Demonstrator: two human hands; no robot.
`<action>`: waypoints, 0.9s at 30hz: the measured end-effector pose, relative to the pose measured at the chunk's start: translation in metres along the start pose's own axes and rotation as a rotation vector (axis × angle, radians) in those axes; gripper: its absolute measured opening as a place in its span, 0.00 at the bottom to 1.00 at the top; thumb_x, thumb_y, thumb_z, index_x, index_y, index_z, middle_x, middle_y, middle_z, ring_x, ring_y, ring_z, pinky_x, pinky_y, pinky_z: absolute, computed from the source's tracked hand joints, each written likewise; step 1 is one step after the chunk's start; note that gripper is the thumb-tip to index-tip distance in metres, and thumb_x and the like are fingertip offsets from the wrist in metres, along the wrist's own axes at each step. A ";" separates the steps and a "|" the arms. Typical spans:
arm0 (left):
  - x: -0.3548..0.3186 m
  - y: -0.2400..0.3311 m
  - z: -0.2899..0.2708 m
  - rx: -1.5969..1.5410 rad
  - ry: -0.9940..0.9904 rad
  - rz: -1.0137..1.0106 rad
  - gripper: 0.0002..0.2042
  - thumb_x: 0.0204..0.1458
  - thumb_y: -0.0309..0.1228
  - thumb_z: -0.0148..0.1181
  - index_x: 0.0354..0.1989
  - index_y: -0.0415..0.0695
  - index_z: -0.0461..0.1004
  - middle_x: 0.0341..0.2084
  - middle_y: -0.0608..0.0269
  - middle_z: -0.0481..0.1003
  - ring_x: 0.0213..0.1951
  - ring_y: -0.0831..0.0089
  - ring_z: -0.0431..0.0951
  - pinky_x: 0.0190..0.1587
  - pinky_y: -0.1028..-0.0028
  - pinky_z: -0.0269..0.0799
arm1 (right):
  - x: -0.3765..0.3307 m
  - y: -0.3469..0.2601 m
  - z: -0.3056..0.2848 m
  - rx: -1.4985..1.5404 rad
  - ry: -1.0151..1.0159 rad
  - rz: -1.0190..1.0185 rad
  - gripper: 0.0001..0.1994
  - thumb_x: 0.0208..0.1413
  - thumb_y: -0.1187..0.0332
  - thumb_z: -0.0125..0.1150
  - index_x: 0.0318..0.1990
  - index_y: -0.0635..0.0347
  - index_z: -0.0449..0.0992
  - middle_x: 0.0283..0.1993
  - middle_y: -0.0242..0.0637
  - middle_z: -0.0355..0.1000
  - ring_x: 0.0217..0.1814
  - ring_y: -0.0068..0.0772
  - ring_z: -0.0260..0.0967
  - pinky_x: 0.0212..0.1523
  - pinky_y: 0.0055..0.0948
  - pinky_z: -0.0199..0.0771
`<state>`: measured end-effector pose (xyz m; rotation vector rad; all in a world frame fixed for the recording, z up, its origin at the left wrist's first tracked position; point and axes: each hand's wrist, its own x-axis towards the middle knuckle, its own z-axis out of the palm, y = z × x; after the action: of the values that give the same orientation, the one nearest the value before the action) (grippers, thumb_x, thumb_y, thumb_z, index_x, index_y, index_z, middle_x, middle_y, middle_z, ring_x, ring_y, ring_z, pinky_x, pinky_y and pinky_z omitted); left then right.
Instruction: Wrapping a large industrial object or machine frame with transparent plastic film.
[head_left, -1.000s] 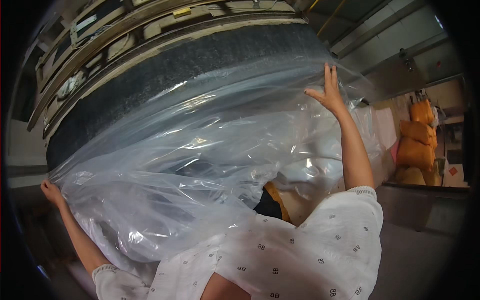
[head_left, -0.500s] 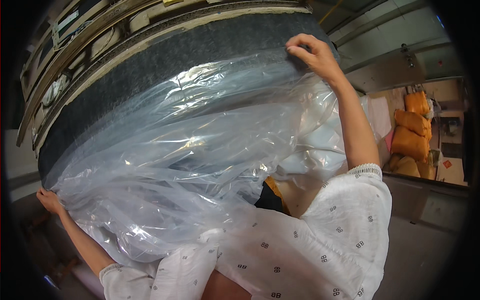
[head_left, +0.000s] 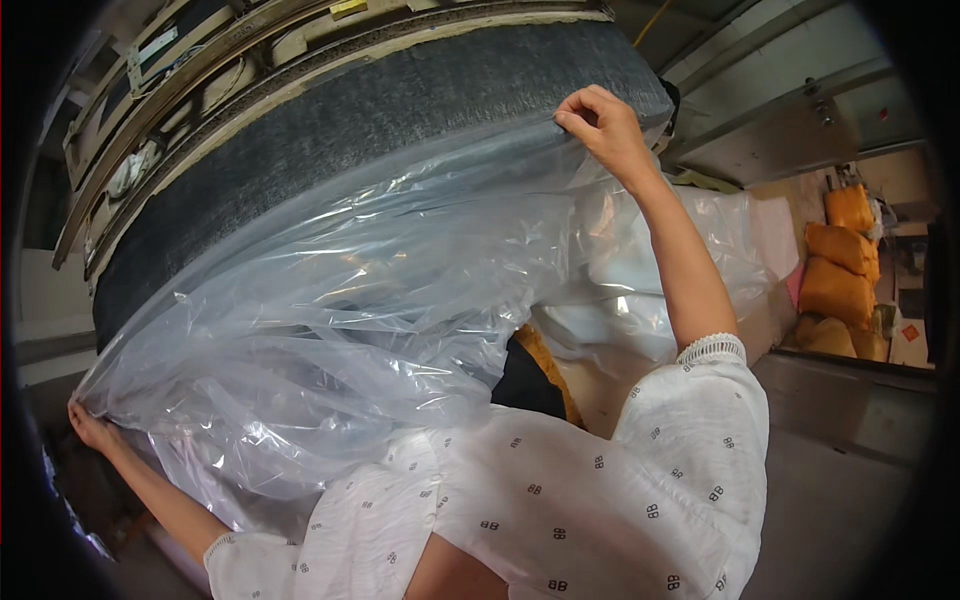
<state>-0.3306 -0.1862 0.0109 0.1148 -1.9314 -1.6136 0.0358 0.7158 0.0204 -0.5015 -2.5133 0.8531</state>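
A large clear plastic bag (head_left: pixel 340 330) is stretched over the side of a thick mattress (head_left: pixel 380 130) with a dark grey fabric border, which fills the upper left of the view. The right hand (head_left: pixel 600 125) is raised and pinched shut on the bag's upper edge, pressing it against the grey border near the mattress's top right corner. The left hand (head_left: pixel 90 428) is low at the far left, closed on the bag's lower edge at the mattress's bottom left corner. The two hands are well apart, with the crumpled film sagging in folds between them. Both arms wear white patterned sleeves (head_left: pixel 590 500) that cover the lower middle of the view and hide what lies under the mattress. Behind the right arm more clear film (head_left: pixel 720 240) hangs loose. At the right edge, orange sacks (head_left: pixel 840 270) are stacked near a wall, well apart from the mattress. A grey concrete floor (head_left: pixel 840 510) shows lower right, and pale wall panels (head_left: pixel 780 90) with rails stand upper right.
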 end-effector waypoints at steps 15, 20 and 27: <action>-0.043 0.118 0.023 -0.196 -0.222 -0.297 0.20 0.53 0.36 0.54 0.53 0.46 0.64 0.47 0.65 0.69 0.52 0.75 0.64 0.52 0.72 0.59 | 0.139 0.000 -0.074 0.658 0.367 -0.069 0.12 0.54 0.64 0.55 0.43 0.61 0.69 0.39 0.30 0.69 0.43 0.19 0.64 0.45 0.18 0.63; -0.098 0.058 0.222 0.913 -0.134 0.426 0.14 0.55 0.37 0.44 0.38 0.41 0.72 0.36 0.53 0.72 0.43 0.63 0.71 0.47 0.70 0.63 | 0.178 0.155 -0.051 -0.119 0.414 -0.128 0.14 0.55 0.62 0.50 0.41 0.65 0.69 0.38 0.38 0.69 0.40 0.30 0.66 0.44 0.26 0.65; -0.093 0.021 0.267 0.341 0.039 0.131 0.12 0.44 0.37 0.58 0.31 0.42 0.77 0.19 0.68 0.74 0.24 0.81 0.71 0.30 0.79 0.66 | 0.193 0.174 0.011 0.128 0.407 -0.008 0.11 0.53 0.64 0.55 0.35 0.65 0.70 0.32 0.32 0.68 0.36 0.24 0.63 0.41 0.22 0.64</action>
<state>-0.3823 0.0901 -0.0251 0.1525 -2.1210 -1.1791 -0.0978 0.9294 -0.0442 -0.5580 -2.0765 0.8096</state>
